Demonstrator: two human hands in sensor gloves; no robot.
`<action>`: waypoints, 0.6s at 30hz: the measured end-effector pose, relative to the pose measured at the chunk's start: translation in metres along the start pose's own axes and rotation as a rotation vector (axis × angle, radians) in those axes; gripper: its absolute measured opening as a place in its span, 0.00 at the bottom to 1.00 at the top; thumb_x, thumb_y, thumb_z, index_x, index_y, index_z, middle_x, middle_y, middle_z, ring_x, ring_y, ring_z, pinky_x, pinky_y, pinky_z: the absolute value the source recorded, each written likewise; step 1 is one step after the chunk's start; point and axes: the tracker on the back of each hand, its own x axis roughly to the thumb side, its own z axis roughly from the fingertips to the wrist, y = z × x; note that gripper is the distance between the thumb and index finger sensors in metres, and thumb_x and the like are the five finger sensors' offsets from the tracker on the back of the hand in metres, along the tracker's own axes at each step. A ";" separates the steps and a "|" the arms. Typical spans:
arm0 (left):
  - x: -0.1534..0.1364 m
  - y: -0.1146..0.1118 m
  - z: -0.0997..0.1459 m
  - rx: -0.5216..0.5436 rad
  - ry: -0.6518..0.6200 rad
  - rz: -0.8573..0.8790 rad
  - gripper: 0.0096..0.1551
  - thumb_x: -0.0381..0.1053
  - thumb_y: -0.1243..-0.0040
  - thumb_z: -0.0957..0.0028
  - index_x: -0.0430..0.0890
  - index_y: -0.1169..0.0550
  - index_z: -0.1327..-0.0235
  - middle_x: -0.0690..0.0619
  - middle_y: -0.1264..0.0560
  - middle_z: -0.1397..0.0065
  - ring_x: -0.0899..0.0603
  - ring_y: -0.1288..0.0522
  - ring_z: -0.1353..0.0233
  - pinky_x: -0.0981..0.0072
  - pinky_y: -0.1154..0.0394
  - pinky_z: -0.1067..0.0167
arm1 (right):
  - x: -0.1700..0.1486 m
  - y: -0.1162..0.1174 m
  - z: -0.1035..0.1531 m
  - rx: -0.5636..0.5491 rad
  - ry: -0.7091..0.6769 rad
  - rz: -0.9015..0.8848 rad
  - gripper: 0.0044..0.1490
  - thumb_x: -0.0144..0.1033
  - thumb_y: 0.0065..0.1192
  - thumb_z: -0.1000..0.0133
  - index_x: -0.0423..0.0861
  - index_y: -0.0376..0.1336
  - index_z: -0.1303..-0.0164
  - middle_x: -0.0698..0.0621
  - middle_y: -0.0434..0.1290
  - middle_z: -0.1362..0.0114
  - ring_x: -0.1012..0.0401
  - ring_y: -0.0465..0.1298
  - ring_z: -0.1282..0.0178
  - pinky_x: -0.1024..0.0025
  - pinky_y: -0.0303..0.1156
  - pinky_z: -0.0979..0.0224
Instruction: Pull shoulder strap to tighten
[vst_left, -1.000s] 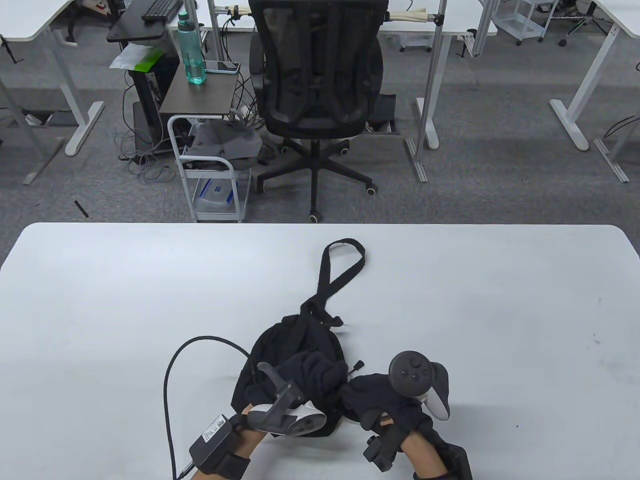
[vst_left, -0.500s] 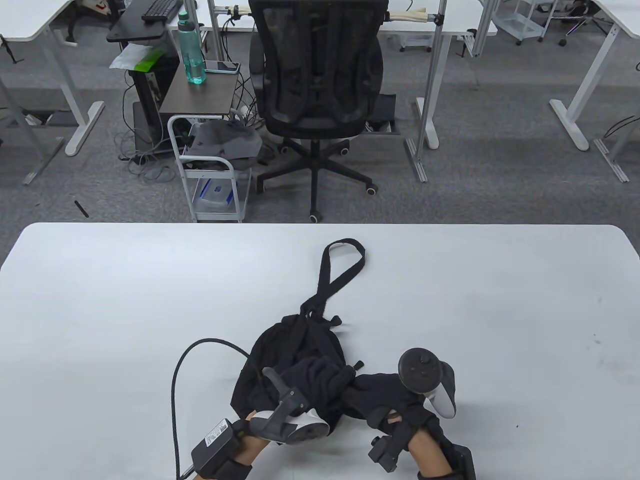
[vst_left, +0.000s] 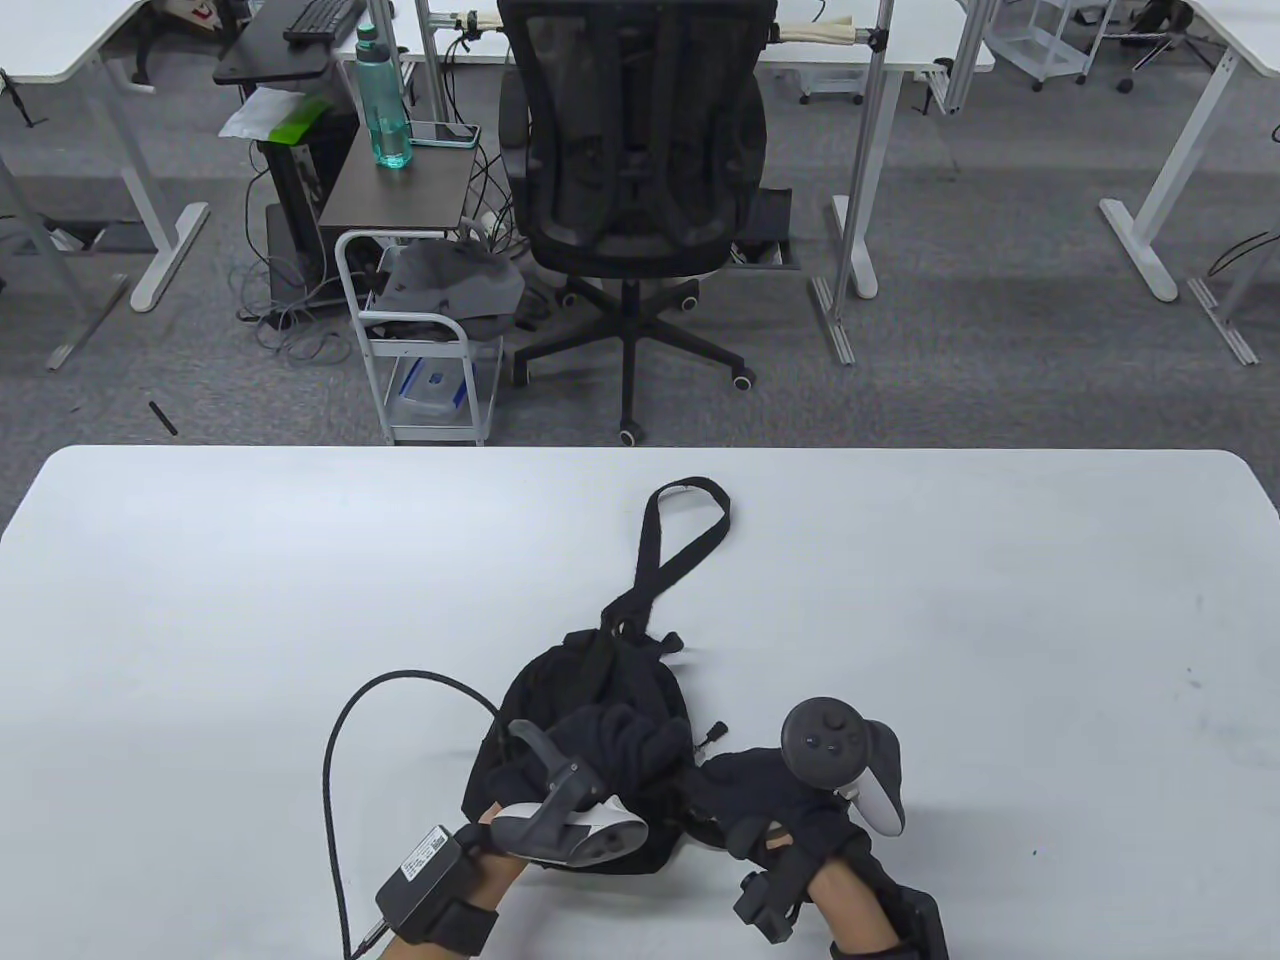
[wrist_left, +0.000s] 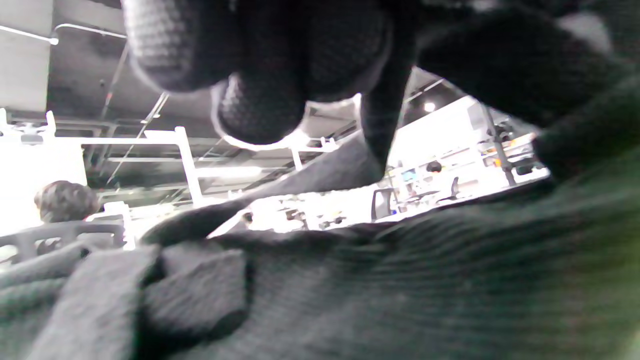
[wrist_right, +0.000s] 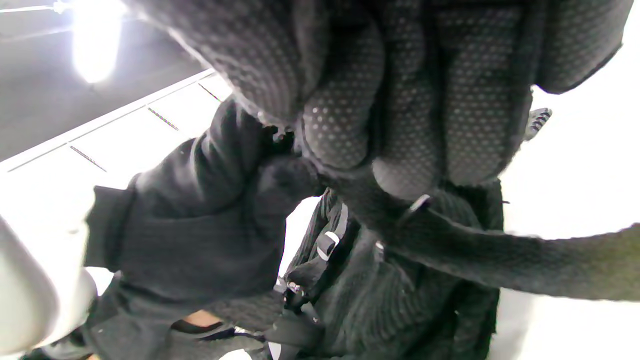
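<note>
A black backpack (vst_left: 590, 690) lies near the table's front edge, and one strap loop (vst_left: 690, 520) stretches away toward the far side. My left hand (vst_left: 630, 745) rests on the bag's right half with its fingers (wrist_left: 260, 110) curled into the fabric (wrist_left: 400, 290). Beside it, at the bag's right edge, my right hand (vst_left: 745, 790) grips. In the right wrist view its fingers (wrist_right: 400, 125) are wrapped round a black shoulder strap (wrist_right: 500, 260) that runs off to the right. The left hand (wrist_right: 200, 235) is clenched close by. A small buckle (wrist_right: 327, 245) shows on the bag below.
The white table (vst_left: 200, 600) spreads wide on both sides. A black cable (vst_left: 340, 740) arcs from my left wrist over the table. Beyond the far edge stand an office chair (vst_left: 630, 150) and a small cart (vst_left: 420, 340).
My right hand swung slightly to the right half a second ago and has come back left. The left hand shifted with it and returned. The bag barely moved.
</note>
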 end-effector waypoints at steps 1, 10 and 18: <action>-0.002 0.000 0.001 0.000 0.008 0.004 0.38 0.58 0.57 0.60 0.56 0.35 0.30 0.62 0.17 0.53 0.49 0.15 0.46 0.64 0.18 0.51 | 0.000 0.000 0.000 0.001 0.003 -0.005 0.23 0.38 0.68 0.50 0.33 0.81 0.65 0.37 0.86 0.50 0.40 0.85 0.52 0.40 0.74 0.43; 0.012 0.016 -0.001 0.057 -0.022 0.038 0.37 0.58 0.55 0.59 0.53 0.34 0.31 0.61 0.17 0.52 0.49 0.14 0.45 0.64 0.17 0.49 | 0.002 -0.002 0.003 -0.033 -0.027 -0.048 0.26 0.45 0.71 0.50 0.35 0.80 0.61 0.36 0.85 0.47 0.39 0.84 0.50 0.40 0.73 0.42; 0.021 0.017 -0.002 0.068 -0.049 0.040 0.37 0.58 0.55 0.58 0.53 0.34 0.31 0.60 0.17 0.52 0.49 0.15 0.45 0.63 0.17 0.49 | 0.009 0.001 0.005 -0.050 -0.038 0.014 0.22 0.39 0.71 0.51 0.34 0.81 0.65 0.36 0.86 0.50 0.40 0.85 0.52 0.40 0.74 0.43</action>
